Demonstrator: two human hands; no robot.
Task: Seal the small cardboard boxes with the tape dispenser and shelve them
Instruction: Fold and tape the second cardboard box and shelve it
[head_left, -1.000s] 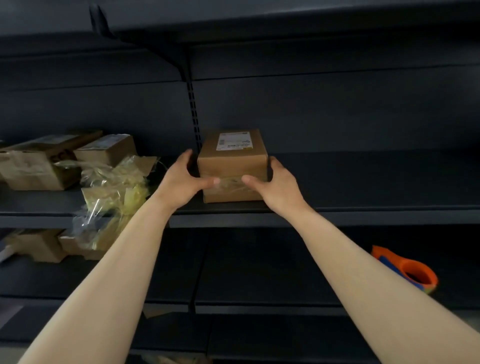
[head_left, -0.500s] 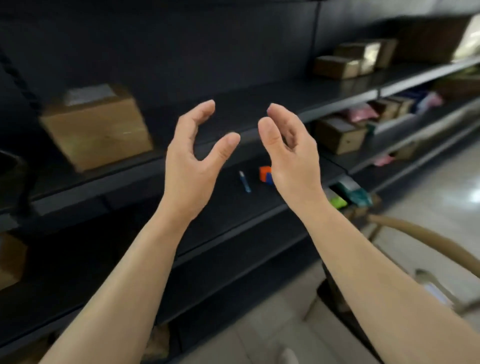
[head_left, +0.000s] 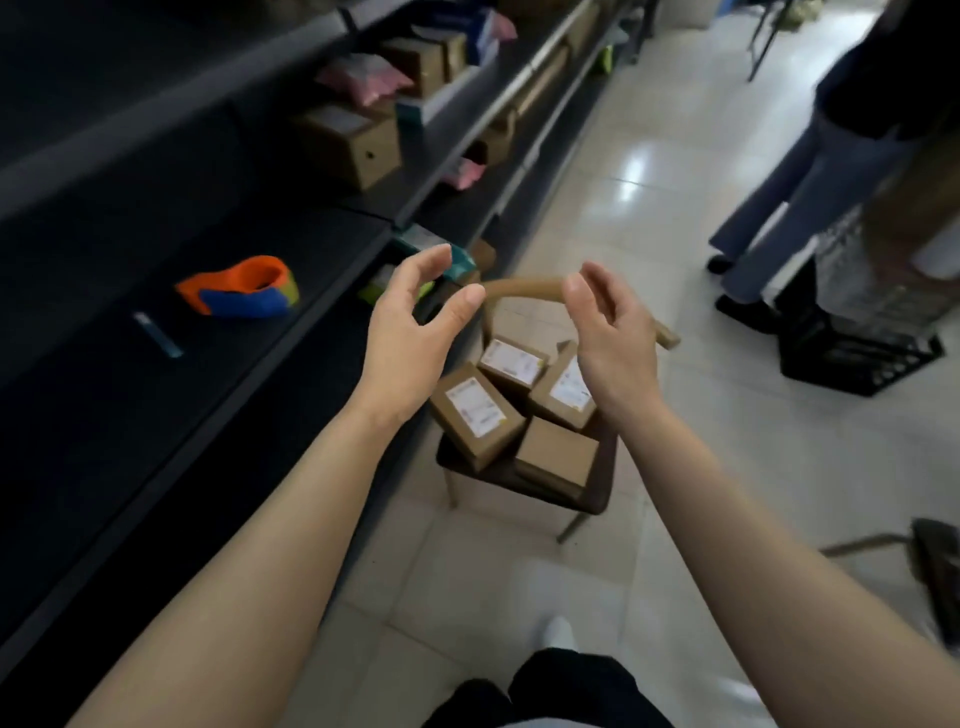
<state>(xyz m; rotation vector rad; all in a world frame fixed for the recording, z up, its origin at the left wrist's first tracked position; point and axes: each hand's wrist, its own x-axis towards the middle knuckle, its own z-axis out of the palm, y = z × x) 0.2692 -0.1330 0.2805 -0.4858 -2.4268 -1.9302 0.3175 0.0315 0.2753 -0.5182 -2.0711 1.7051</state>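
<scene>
Several small cardboard boxes (head_left: 475, 413) with white labels lie piled on the dark seat of a chair (head_left: 597, 499) in the aisle. The orange and blue tape dispenser (head_left: 241, 288) rests on a dark shelf (head_left: 104, 415) at the left. My left hand (head_left: 415, 332) and my right hand (head_left: 610, 332) hover empty above the boxes, fingers loosely curved, palms facing each other. Neither hand touches anything.
A small blue pen-like tool (head_left: 156, 335) lies left of the dispenser. More boxes (head_left: 353, 145) and pink packets (head_left: 363, 78) fill shelves farther along. A person's legs (head_left: 779, 208) and a black crate (head_left: 852, 348) stand at the right on the tiled floor.
I let go of the box placed on the shelf and turned right and down. My empty hands now hang over the chair's boxes instead of in front of the shelves.
</scene>
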